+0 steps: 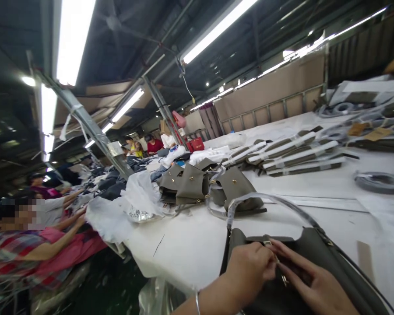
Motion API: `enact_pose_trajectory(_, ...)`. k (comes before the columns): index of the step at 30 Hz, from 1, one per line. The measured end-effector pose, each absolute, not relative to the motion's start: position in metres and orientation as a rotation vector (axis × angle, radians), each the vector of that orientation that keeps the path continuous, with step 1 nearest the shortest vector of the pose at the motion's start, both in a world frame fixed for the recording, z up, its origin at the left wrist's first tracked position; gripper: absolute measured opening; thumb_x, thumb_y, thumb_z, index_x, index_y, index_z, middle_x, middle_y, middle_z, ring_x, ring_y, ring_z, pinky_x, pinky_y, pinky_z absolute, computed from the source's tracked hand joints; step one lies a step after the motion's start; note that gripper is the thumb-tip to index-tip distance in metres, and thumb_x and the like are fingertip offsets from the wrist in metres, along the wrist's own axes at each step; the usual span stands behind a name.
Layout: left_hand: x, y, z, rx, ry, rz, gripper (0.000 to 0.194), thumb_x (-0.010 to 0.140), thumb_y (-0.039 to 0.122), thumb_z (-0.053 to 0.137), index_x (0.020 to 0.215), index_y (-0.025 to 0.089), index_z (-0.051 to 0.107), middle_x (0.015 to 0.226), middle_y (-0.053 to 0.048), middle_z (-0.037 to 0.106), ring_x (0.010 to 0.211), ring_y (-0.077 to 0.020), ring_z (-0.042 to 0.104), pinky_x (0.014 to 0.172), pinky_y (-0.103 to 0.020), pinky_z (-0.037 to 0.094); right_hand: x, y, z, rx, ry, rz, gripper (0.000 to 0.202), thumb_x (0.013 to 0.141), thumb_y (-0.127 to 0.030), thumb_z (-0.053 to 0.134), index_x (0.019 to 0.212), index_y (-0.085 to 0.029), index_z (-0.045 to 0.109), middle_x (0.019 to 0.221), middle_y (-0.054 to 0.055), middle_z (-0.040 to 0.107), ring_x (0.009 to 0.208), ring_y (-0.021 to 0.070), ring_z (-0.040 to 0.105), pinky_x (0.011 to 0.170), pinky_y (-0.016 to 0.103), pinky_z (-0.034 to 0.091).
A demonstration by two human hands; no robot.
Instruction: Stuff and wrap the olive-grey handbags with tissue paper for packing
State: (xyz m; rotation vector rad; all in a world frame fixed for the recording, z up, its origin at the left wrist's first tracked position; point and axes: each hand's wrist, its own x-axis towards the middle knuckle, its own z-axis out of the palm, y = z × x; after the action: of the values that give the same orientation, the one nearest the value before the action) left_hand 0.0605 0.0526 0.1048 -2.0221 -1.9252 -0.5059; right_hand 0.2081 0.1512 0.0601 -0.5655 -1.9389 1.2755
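Observation:
A dark olive handbag (341, 267) stands on the white table in front of me. Clear plastic wraps its raised handle (272, 197). My left hand (249, 267) is closed at the middle of the bag's top, its fingertips pinching by the small gold clasp. My right hand (311, 280) grips the bag's strap tab from the other side, thumb and fingers close to the left fingertips. A piece of gold hardware (284, 280) shows just under the right fingers. What lies between the fingertips is partly hidden.
Several similar bag bodies (192, 183) sit farther along the white table (170, 245). Beyond are stacks of wrapped olive pieces (295, 153), a coiled grey strap (379, 180) and crumpled plastic bags (138, 194). A co-worker in a checked shirt (16, 249) sits at the left edge.

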Motion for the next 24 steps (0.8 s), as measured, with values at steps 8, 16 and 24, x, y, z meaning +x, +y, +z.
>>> enact_pose_trajectory(8, 0.069, 0.043, 0.109, -1.957, -2.104, -0.717, 0.007, 0.08, 0.014, 0.065, 0.082, 0.02, 0.062, 0.078, -0.002, 0.07, 0.069, -0.0167, 0.067, 0.061, -0.025, 0.052, 0.209, 0.149, 0.05, -0.53, -1.935, 1.073, 0.045, 0.076, -0.04, 0.071, 0.118, -0.027, 0.073, 0.113, 0.002, 0.072, 0.1, 0.0264, 0.071, 0.085, 0.027, 0.058)
enact_pose_trajectory(16, 0.081, 0.039, 0.119, -1.799, -2.447, -1.468, 0.01, 0.083, 0.013, 0.061, 0.085, 0.021, 0.066, 0.082, 0.0, 0.07, 0.075, -0.0148, 0.065, 0.071, -0.024, 0.051, 0.213, 0.142, 0.062, -0.575, -1.842, 1.303, 0.046, 0.08, -0.04, 0.071, 0.125, -0.028, 0.068, 0.112, 0.003, 0.074, 0.101, 0.0284, 0.071, 0.094, 0.038, 0.058)
enact_pose_trajectory(24, 0.072, 0.041, 0.113, -1.788, -2.435, -1.849, 0.012, 0.093, 0.025, 0.055, 0.097, 0.019, 0.064, 0.094, -0.004, 0.071, 0.088, -0.016, 0.068, 0.083, -0.028, 0.055, 0.208, 0.144, 0.071, -0.536, -1.733, 1.523, 0.046, 0.086, -0.026, 0.065, 0.132, -0.024, 0.061, 0.119, 0.006, 0.071, 0.108, 0.0232, 0.069, 0.1, 0.039, 0.055)
